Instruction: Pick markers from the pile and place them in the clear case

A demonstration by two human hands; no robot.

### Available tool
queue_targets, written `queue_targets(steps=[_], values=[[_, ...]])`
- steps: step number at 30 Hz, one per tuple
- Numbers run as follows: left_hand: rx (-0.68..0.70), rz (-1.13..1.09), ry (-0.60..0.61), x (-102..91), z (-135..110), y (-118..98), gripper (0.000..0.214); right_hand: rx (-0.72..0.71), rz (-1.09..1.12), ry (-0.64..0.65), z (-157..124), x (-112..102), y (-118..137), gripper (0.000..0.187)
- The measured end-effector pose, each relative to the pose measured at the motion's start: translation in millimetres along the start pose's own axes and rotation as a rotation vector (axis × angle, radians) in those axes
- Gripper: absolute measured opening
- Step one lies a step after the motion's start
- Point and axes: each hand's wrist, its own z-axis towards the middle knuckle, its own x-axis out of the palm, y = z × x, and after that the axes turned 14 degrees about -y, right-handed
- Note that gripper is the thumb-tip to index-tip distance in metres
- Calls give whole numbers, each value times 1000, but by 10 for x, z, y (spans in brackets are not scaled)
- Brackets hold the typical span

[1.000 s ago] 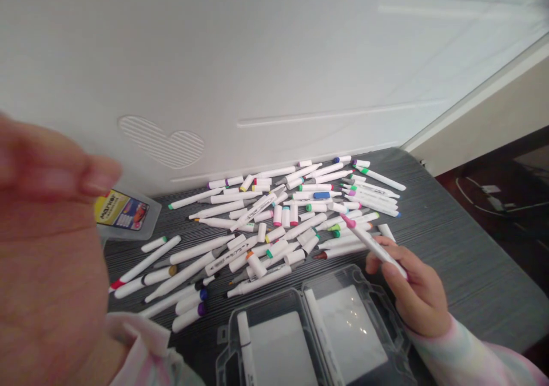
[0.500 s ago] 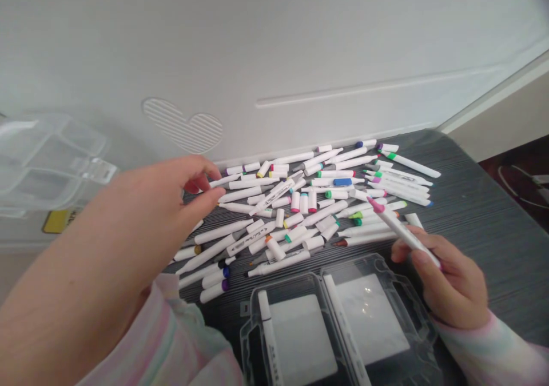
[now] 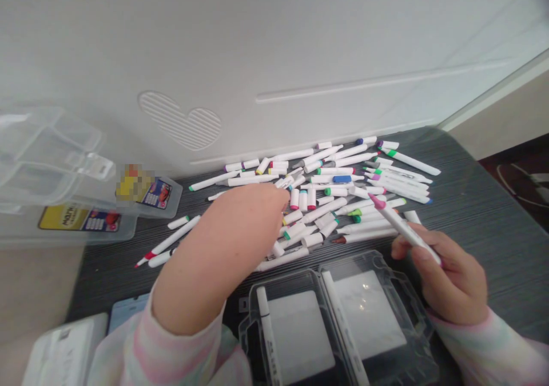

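- The left hand reaches palm down into a heap of white markers with coloured caps spread over a dark grey wood-grain desk. Its fingers are hidden behind the back of the hand, so it cannot be told whether they have closed on a pen
- The right hand has thumb and fingers wrapped round the barrel of a white marker with a pink cap. The marker is held clear of the desk at the heap's near right edge, with its cap end pointing up and away towards the pile
- An open clear plastic case lies flat just in front of both hands, its two halves side by side. One long white pen lies in the left half and a second white pen lies along the middle
- Clear plastic boxes with yellow labels sit at the left end of the desk, well apart from the heap
- A white panel with a ribbed heart shape rises behind the desk, and the far markers lie close to its foot
- Pastel striped sleeves cover both forearms
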Motion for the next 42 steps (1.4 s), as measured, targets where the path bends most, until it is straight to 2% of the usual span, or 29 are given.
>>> queue_targets(steps=[3, 5, 11, 13, 17, 20, 23, 25, 29, 35, 42], values=[[-45, 75, 17, 15, 20, 43, 19, -82, 34, 89, 14, -6, 4, 12], [-27, 73, 42, 45, 12, 14, 18, -97, 20, 96, 21, -12, 2, 12], [99, 21, -18, 270, -32, -293, 18, -87, -15, 77, 18, -10, 8, 11], [119, 1, -55, 313, 2, -327, 20, -93, -13, 73, 20, -12, 14, 11], [84, -9, -101, 211, 87, -170, 18, -107, -26, 70, 28, -21, 35, 12], [-74, 41, -85, 37, 75, 43, 19, -102, -35, 56, 31, -21, 59, 12], [-226, 110, -4, -78, 13, 194, 22, -104, -16, 74, 33, -17, 75, 12], [-269, 140, 62, -81, -11, 223, 21, -104, -16, 85, 34, -16, 74, 12], [-212, 158, 153, 41, 19, 154, 22, -105, -15, 73, 31, -17, 56, 13], [-158, 166, 114, 212, 63, 43, 21, -111, -29, 25, 19, -18, 45, 12], [-170, 164, 114, 215, 65, 42, 21, -114, -11, 27, 23, -16, 33, 12]])
